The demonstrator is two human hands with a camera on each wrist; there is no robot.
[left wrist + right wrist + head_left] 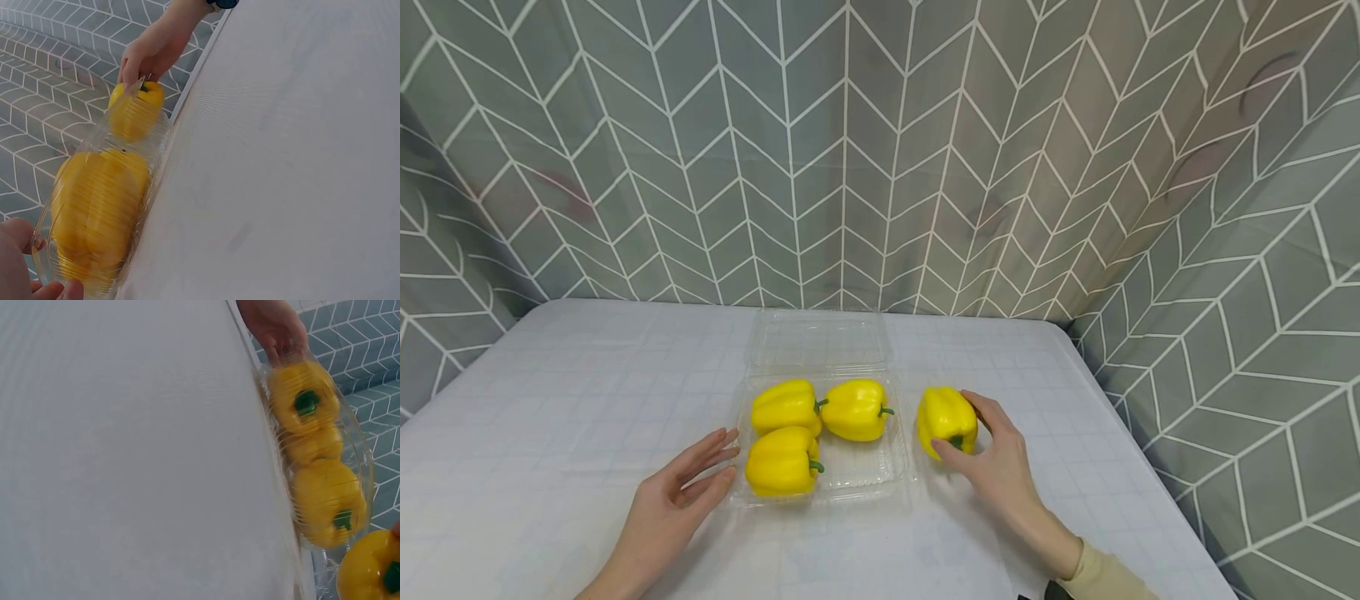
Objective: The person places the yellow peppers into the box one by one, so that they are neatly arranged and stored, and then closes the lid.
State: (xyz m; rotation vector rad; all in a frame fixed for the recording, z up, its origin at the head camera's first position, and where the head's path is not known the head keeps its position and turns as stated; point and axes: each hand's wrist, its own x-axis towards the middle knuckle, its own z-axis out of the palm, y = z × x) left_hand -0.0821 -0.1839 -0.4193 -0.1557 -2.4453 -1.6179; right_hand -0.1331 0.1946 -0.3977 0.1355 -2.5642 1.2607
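A clear plastic clamshell container (pixel 861 477) lies with its lid (pixel 820 342) folded back on the table. Inside are three yellow bell peppers: one at the back left (pixel 784 407), one at the back right (pixel 854 410) and one at the front left (pixel 781 462). My left hand (pixel 662 500) is at the container's left side, its fingertips right at the rim. Just right of the container, my right hand (pixel 1000 458) grips a fourth yellow pepper (pixel 942 417) between thumb and fingers, its green stem toward me. The right wrist view shows this held pepper (pixel 369 569) partly cut off.
A pale cloth covers the table (pixel 587 375). Behind it and along the right side hangs a grey curtain (pixel 880 167) with a white chevron pattern. The table's right edge (pixel 1142 450) runs beyond my right hand.
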